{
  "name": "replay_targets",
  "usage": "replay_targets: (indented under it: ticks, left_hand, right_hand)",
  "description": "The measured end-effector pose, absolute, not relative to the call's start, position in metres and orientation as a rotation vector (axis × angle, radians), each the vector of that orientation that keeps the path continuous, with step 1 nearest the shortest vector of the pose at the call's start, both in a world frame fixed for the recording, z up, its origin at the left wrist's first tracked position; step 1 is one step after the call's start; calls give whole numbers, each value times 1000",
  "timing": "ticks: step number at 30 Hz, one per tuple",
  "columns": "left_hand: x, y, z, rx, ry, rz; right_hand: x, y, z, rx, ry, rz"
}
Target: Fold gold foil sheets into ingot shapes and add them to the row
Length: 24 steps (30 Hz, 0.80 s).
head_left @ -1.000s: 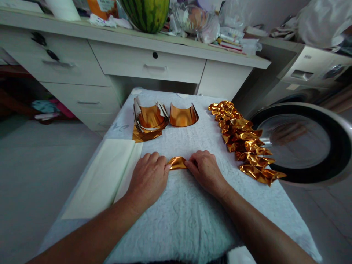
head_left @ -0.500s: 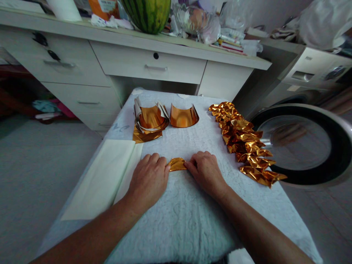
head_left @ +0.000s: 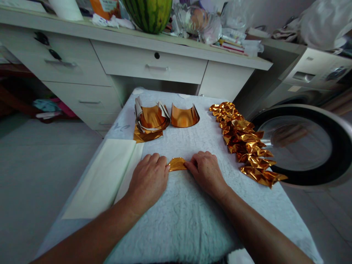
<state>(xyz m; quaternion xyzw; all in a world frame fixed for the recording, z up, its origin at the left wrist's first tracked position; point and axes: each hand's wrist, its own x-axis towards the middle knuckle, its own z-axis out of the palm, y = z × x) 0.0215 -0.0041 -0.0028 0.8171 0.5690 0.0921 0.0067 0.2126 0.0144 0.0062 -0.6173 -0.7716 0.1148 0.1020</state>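
Observation:
A small folded piece of gold foil paper (head_left: 177, 164) lies on the cloth-covered table between my hands. My left hand (head_left: 151, 175) pinches its left end, and my right hand (head_left: 206, 171) grips the right end with thumb and fingers. Both ends are hidden under the fingers. Beyond them, a curled stack of gold foil sheets (head_left: 151, 116) with pale backs stands at the left, with one curved gold sheet (head_left: 185, 116) beside it. To the right runs a row of folded gold foil pieces (head_left: 242, 137), several of them overlapping.
Left of my left hand lies a folded cream paper (head_left: 101, 176). Past the table's far edge stands a white drawer unit (head_left: 154, 69) bearing a watermelon (head_left: 150, 14) and plastic bags. At the right, the round door of a washing machine (head_left: 302, 143) hangs open close to the table.
The hands and the folded gold paper hold nearly the same position. The whole view has shifted very slightly.

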Motion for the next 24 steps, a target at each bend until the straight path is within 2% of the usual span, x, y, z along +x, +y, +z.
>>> replay_targets:
  ticks: [7, 15, 24]
  left_hand:
    - [17, -3, -4, 2420, 1621, 447]
    - [18, 1, -8, 2351, 1480, 510]
    - [19, 2, -9, 2277, 1507, 515]
  right_hand:
    - [212, 13, 1, -1813, -2218, 334]
    - [211, 13, -7, -1365, -2379, 426]
    - [198, 9, 4, -1571, -2351, 429]
